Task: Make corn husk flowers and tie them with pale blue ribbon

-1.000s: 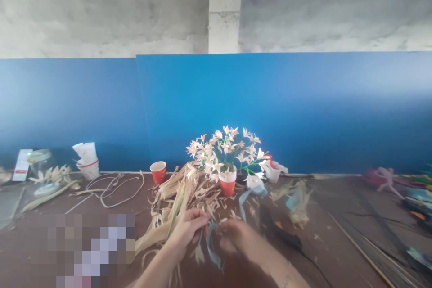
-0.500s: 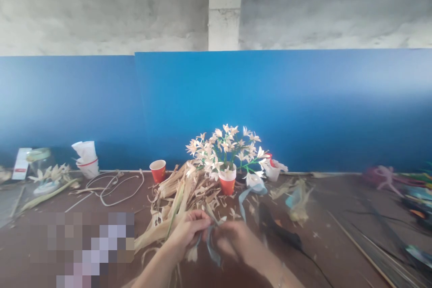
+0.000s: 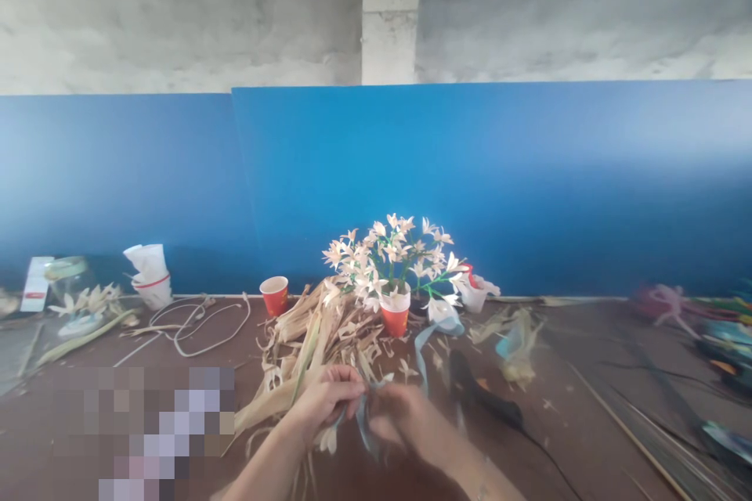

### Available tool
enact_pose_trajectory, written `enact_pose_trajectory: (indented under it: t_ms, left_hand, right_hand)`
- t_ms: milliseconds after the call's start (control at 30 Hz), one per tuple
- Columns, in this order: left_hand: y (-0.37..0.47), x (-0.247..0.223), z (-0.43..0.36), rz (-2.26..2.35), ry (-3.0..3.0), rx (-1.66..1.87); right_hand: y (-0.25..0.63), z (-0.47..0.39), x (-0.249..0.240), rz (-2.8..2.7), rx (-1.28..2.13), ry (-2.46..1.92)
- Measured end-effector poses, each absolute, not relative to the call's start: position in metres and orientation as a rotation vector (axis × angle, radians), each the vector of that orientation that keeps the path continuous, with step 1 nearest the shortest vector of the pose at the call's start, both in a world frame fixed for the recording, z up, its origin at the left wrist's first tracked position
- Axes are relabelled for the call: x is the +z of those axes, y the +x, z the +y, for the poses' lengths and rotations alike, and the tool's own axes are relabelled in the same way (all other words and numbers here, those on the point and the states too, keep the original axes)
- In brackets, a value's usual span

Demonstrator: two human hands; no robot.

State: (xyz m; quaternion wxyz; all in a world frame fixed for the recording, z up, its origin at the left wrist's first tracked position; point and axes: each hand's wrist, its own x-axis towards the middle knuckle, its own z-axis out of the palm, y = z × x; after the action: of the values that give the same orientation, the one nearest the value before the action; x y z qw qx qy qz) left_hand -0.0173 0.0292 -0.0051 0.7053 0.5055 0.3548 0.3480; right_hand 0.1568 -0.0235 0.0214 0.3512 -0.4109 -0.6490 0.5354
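Observation:
At the bottom centre my left hand [image 3: 332, 395] pinches a small piece, with a pale petalled flower [image 3: 327, 439] hanging under its fingers. Facing it, my right hand [image 3: 405, 419] has its fingers closed near a strip of bluish ribbon [image 3: 365, 430] that dangles between both hands. The fingertips of the two hands nearly meet. Beyond them many cream flowers [image 3: 376, 254] on green stems rise from a red and white paper cup [image 3: 395, 318]. A heap of dry husks [image 3: 320, 329] lies left of the cup, just past my left hand.
Another red cup [image 3: 274, 296] stands behind the husks. A white cable [image 3: 205, 333] coils at the left, near white cups [image 3: 153, 286]. A black tool [image 3: 487, 399] with a cord lies right of my right hand. Blue ribbon [image 3: 421, 352] trails by the flowers.
The pale flower under my left hand has shifted slightly left. My right hand has turned a little, and the ribbon between the hands has moved slightly.

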Motion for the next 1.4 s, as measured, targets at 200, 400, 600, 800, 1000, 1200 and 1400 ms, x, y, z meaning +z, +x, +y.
enact_pose_trajectory:
  t_ms: [200, 400, 600, 800, 1000, 1200, 1400]
  left_hand:
    - [-0.019, -0.005, 0.029, 0.751, 1.114, 0.761]
    - [-0.016, -0.001, 0.026, 0.72, 1.078, 0.799]
    - [-0.022, 0.008, 0.022, 0.654, 0.89, 0.937]
    - [-0.031, 0.012, 0.022, 0.482, 0.731, 0.988]
    - [-0.021, 0.01, 0.018, 0.526, 0.681, 0.975]
    - [-0.009, 0.008, 0.016, 0.603, 0.561, 0.987]
    - [-0.002, 0.005, 0.009, 0.655, 0.524, 0.899]
  right_hand:
    - [0.156, -0.022, 0.021, -1.749, 1.24, -1.073]
    - [0.152, -0.028, 0.028, -1.737, 1.217, -1.093]
    - [0.165, -0.022, 0.014, -1.777, 0.992, -1.446]
    - [0.159, -0.035, 0.002, -2.145, 0.532, -1.708]
    - [0.145, -0.04, -0.013, -2.227, 0.59, -1.767]
    - [0.152, -0.037, -0.01, -2.088, 0.829, -1.344]
    - [0.147, -0.039, 0.011, -1.903, 0.589, -1.011]
